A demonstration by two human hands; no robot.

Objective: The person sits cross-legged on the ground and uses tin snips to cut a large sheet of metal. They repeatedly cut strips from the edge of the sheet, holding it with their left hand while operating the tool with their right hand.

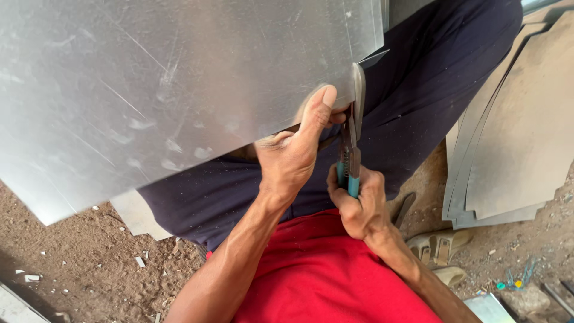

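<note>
Metal sheet [179,90] over lap, stacked cut sheets [514,137] beside.

No packages, labels, signs or screens show anywhere in this view.

Scratched silver-grey metal sheet [179,78], teal-handled snips [350,161], red shirt [323,275], navy trousers [430,78], brown dirt floor [78,263]
</note>
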